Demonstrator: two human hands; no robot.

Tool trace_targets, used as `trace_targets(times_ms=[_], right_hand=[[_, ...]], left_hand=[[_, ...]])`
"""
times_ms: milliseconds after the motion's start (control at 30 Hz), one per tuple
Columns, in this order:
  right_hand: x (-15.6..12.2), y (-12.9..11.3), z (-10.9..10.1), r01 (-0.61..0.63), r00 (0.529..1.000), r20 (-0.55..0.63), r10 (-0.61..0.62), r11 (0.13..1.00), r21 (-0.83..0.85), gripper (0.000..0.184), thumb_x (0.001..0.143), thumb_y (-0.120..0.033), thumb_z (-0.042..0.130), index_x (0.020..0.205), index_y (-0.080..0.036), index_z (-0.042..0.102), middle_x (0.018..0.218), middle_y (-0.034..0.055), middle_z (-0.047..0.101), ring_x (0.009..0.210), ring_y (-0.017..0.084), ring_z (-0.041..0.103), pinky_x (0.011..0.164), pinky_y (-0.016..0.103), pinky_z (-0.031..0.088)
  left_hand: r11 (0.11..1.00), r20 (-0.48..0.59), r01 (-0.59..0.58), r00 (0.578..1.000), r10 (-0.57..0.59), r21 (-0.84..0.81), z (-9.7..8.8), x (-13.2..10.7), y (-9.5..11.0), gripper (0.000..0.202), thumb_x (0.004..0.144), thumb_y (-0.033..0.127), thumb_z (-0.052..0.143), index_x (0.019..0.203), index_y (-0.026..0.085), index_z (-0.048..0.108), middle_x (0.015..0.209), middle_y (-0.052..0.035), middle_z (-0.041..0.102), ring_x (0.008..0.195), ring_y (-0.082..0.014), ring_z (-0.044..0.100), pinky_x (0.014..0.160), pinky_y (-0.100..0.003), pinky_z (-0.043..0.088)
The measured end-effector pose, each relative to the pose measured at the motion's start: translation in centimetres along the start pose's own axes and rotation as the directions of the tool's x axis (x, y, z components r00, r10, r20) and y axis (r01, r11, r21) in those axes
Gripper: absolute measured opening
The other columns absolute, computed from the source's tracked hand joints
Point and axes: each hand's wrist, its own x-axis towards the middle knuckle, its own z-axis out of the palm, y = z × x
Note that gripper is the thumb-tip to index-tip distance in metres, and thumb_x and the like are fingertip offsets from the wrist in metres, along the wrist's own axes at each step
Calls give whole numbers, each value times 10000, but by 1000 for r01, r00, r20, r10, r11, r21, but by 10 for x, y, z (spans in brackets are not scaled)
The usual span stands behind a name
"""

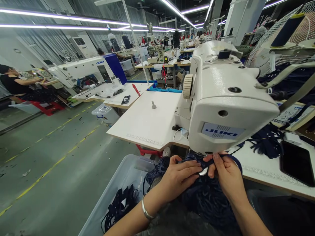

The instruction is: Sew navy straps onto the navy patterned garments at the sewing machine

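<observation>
My left hand [180, 175] and my right hand [227, 175] meet just under the head of a white Juki sewing machine [221, 98]. Both pinch a dark navy fabric strap [209, 162] between thumb and fingers, with a small pale piece showing between them. A pile of dark navy lace fabric [206, 200] lies under both hands on my lap. A silver bangle [145, 209] circles my left wrist. The needle area is hidden behind the machine head and my fingers.
A clear plastic bin [108, 203] with dark straps stands at my lower left. The white table [147, 121] carries a black phone [296, 162] at right and navy scraps [267, 141]. A fan [275, 42] stands at the far right. Another person [14, 83] works at far left across the aisle.
</observation>
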Motion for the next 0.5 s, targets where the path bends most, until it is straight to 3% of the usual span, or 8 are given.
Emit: trace_targets(times_ms=[200,300,500], right_hand=[[-5,3,-8,55,998,-18,-62,961,-272,308,877,-497,572,1006,-219,552,587,-54,504,486,117,466,472,240,395],[-2,3,-14,57,998,41,-44,908,-415,330,835,-510,607,965,-210,565,609,-54,463,522,122,449,501,253,379],[6,-3,-14,5,987,148,65,901,-434,317,851,-521,553,860,-205,527,593,-63,409,526,116,399,495,254,325]], left_hand=[[978,192,-91,980,54,189,-11,7,8,257,1008,221,458,1249,243,545,1223,12,656,1193,-125,557,1010,-331,256],[986,216,-95,974,63,140,-15,12,8,232,1011,220,447,1207,232,571,1181,13,677,1190,-122,559,1029,-333,234],[998,224,56,973,-49,-26,-16,10,-6,236,1016,276,429,1168,243,606,1202,-17,669,1130,-131,605,985,-325,278]])
